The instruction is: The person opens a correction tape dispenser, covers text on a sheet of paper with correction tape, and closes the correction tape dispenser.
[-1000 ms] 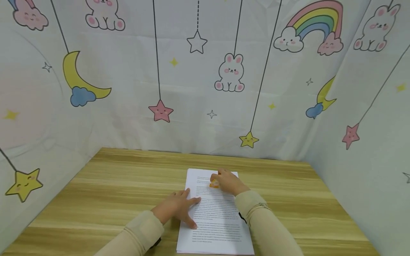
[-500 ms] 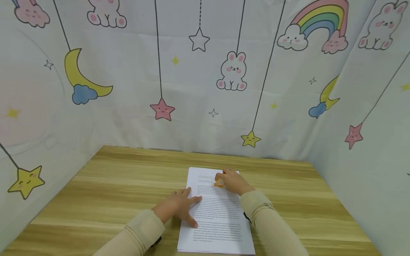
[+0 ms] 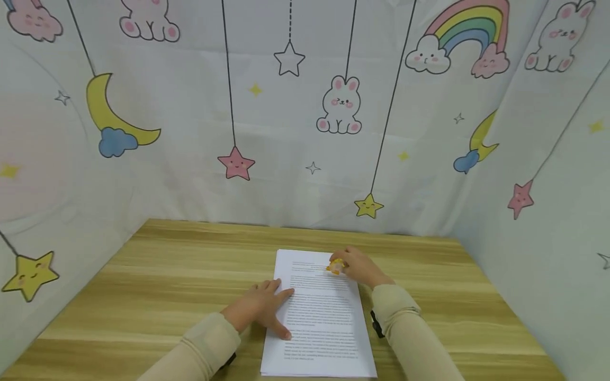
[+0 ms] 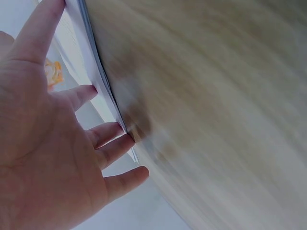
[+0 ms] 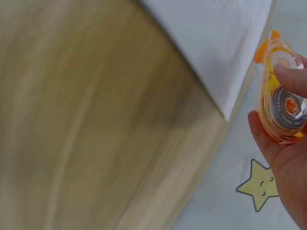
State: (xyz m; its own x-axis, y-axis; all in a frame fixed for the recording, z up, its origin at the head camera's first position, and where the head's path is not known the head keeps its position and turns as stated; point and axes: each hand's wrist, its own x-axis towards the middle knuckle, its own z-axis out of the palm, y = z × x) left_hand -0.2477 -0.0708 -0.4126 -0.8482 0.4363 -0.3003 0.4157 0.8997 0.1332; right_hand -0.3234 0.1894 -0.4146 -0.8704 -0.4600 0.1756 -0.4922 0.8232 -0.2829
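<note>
A stack of printed paper [image 3: 324,328] lies on the wooden table, its top sheet covered in lines of text. My right hand [image 3: 359,267] grips a correction tape [image 3: 335,266] near the upper right of the page. In the right wrist view, the correction tape [image 5: 285,96] has a clear orange case, a dark reel inside and an orange tip, with the thumb across its side. My left hand [image 3: 259,307] rests with spread fingers on the stack's left edge. The left wrist view shows this hand's fingers [image 4: 120,184] extended along the paper edge.
The wooden table [image 3: 190,270] extends to both sides of the paper. A white cloth [image 3: 286,196] printed with stars, moons and rabbits hangs behind it and on both sides.
My right hand has moved rightward across the upper page with the correction tape, which is now turned to show more of its face. The left hand stays on the paper's left edge.
</note>
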